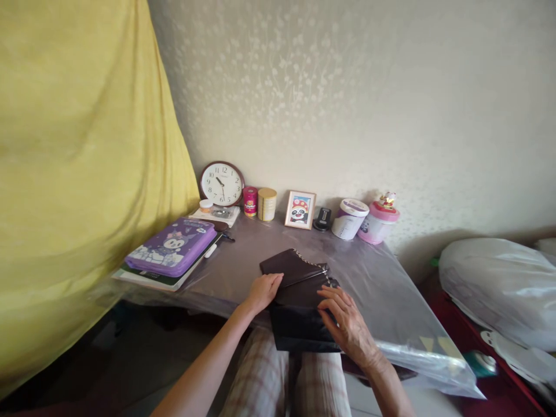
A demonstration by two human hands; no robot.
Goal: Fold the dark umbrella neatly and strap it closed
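Steadying black bag at near edge of surface: left hand, grip unclear; right hand, fingers apart; light, even pressure advisable.

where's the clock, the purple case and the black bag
clock [222, 185], head view, on its dial
purple case [172, 248], head view, on its cover
black bag [299, 300], head view, on its middle

I logged a plastic-covered table: red tin, yellow tin, framed picture, white tub, pink tub far; green book left; black bag near edge.
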